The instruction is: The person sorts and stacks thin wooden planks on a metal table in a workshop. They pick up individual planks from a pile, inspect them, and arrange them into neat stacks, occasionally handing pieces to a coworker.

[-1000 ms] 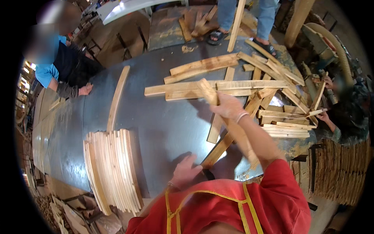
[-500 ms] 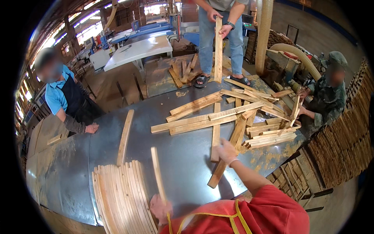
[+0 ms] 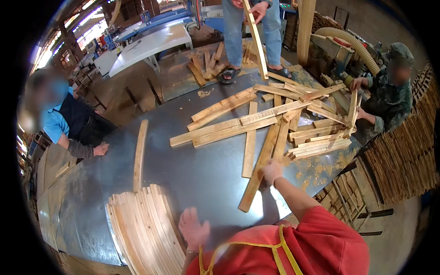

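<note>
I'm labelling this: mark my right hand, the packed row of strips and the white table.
Right hand (image 3: 272,172): head view, back of the hand.
Packed row of strips (image 3: 144,229): head view, middle strips.
White table (image 3: 153,48): head view, bare tabletop.

Left hand (image 3: 193,228) blurred; right hand (image 3: 272,173), grip unclear; plank stack (image 3: 146,231) cut by lower edge, standing person (image 3: 232,36) by top

Red short-sleeved top (image 3: 330,243); narrow yellow trim (image 3: 276,246) across chest.

You are in a woodworking workshop: pale narrow wooden strips (image 3: 144,229) and tan sawdust (image 3: 316,171) lie on your dark metal worktop (image 3: 208,176), with a ribbed beige hose (image 3: 306,34) and stacked rough brown boards (image 3: 403,158) around it.
</note>
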A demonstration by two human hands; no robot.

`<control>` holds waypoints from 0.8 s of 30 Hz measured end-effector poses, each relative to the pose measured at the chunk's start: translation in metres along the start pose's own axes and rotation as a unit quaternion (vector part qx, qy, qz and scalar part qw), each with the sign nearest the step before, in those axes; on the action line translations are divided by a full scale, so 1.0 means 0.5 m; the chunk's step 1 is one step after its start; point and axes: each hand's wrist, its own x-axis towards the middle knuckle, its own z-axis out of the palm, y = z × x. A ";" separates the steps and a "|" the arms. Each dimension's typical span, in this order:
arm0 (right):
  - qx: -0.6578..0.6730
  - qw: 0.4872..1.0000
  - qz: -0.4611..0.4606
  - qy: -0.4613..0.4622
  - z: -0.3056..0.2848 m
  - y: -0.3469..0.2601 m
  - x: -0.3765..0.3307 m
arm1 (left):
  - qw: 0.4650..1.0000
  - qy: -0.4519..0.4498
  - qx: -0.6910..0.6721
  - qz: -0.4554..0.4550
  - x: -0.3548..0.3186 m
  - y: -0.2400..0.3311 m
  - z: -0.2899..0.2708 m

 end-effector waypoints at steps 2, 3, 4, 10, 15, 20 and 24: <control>-0.018 0.986 -0.058 -0.158 0.002 -0.012 -0.072 | 0.998 -0.047 -0.019 0.021 0.061 0.064 0.041; -0.016 0.961 -0.087 -0.263 0.002 -0.025 -0.095 | 0.997 -0.068 -0.026 0.030 0.080 0.086 0.066; -0.024 0.972 -0.143 -0.182 -0.011 -0.048 -0.084 | 0.996 -0.077 -0.022 0.050 0.095 0.104 0.098; 0.558 0.806 -0.193 -0.043 -0.244 -0.366 0.254 | 0.974 -0.214 -0.060 0.055 0.174 0.211 0.169; 0.404 0.864 -0.299 -0.002 -0.292 -0.549 0.350 | 0.951 -0.296 -0.086 0.019 0.211 0.262 0.121; 0.535 0.793 -0.219 -0.192 -0.266 -0.631 0.309 | 0.952 -0.290 -0.094 0.016 0.177 0.242 0.131; 0.591 0.743 -0.220 -0.225 -0.196 -0.618 0.274 | 0.975 -0.150 -0.121 0.108 0.141 0.206 0.155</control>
